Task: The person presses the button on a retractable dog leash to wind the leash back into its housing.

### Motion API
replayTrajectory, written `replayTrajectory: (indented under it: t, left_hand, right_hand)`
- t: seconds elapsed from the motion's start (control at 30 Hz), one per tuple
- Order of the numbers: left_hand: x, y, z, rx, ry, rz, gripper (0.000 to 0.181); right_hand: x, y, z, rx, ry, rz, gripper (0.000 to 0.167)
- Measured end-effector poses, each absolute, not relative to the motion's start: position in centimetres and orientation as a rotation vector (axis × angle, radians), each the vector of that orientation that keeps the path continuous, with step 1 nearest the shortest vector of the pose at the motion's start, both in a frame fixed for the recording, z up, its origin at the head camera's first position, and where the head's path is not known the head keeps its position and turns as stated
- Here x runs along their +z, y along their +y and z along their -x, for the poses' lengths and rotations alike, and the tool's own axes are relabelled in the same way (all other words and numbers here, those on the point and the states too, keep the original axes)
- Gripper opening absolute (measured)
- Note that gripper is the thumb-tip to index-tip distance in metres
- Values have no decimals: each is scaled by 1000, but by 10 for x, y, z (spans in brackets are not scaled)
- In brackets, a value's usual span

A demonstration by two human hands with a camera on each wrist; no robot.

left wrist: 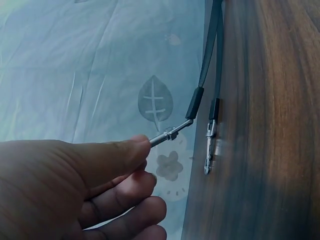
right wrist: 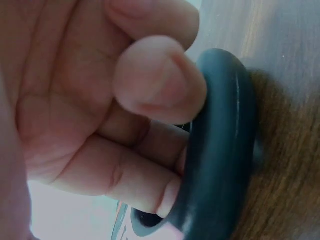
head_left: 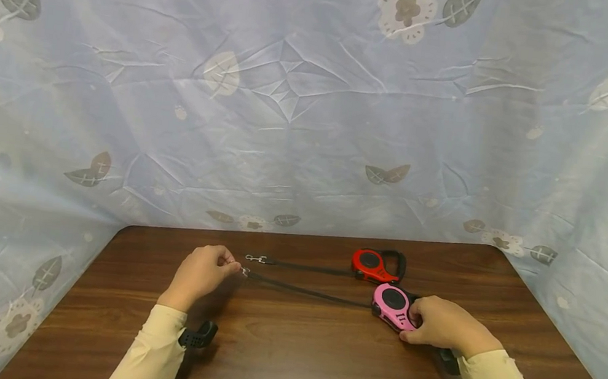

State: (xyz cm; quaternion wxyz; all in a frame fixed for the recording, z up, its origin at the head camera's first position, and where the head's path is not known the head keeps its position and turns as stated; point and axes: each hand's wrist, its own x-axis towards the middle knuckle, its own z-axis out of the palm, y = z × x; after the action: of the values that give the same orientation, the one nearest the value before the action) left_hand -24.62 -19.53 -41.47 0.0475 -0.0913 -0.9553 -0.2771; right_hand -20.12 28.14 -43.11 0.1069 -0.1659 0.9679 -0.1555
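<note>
In the head view a pink retractable dog leash (head_left: pixel 387 312) is at the right of the table, its black strap (head_left: pixel 307 291) pulled out straight to the left. My left hand (head_left: pixel 200 274) pinches the metal snap hook (left wrist: pixel 169 134) at the strap's end between thumb and fingers, raised off the wood. My right hand (head_left: pixel 442 323) grips the pink leash's black handle (right wrist: pixel 220 145), with fingers through the loop in the right wrist view. Behind lies a red retractable leash (head_left: pixel 379 271), touched by no hand. Its strap also extends left, ending in another snap hook (left wrist: pixel 209 145).
The brown wooden table (head_left: pixel 286 354) has rounded far corners. Pale blue floral cloth (head_left: pixel 300 121) hangs behind it and along both sides. Each wrist wears a black strap-on device (head_left: pixel 198 334). The two leash bodies sit close together.
</note>
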Motion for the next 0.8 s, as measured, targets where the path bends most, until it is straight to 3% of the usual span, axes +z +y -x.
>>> replayTrajectory:
  t: [0.8]
  left_hand:
    - [-415, -193, 246, -850, -2870, 242, 17]
  right_hand:
    - [-428, 283, 202, -473, 2890, 637, 30]
